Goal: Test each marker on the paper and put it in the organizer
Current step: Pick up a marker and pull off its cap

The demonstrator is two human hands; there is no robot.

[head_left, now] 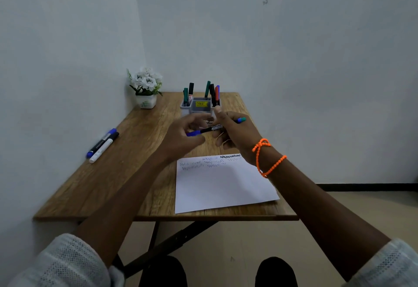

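Above the table, hands: both hands were raised over the wooden table (144, 173), between the organizer and the paper.
Right hand (235, 135): it was closed around a marker (208, 129) near its middle, thumb pointing up; a blue-green end stuck out past the knuckles.
Left hand (183, 135): its fingers were curled loosely at the marker's blue end; blur hid whether they actually pinched it.
Wrist: an orange beaded bracelet (267, 157) looped the right wrist.
Paper (224, 185): a white sheet lay flat at the near right of the table, with zigzag scribbles along its far edge.
Organizer (199, 105): a grey box with a yellow sticker stood at the far edge, holding green, black, red and blue markers upright in its left and right compartments.
Spare markers (103, 145): one blue-capped and one black-capped lay side by side, touching, at the left edge, well apart from the paper.
Flowers (146, 87): a white potted bunch stood in the far left corner.
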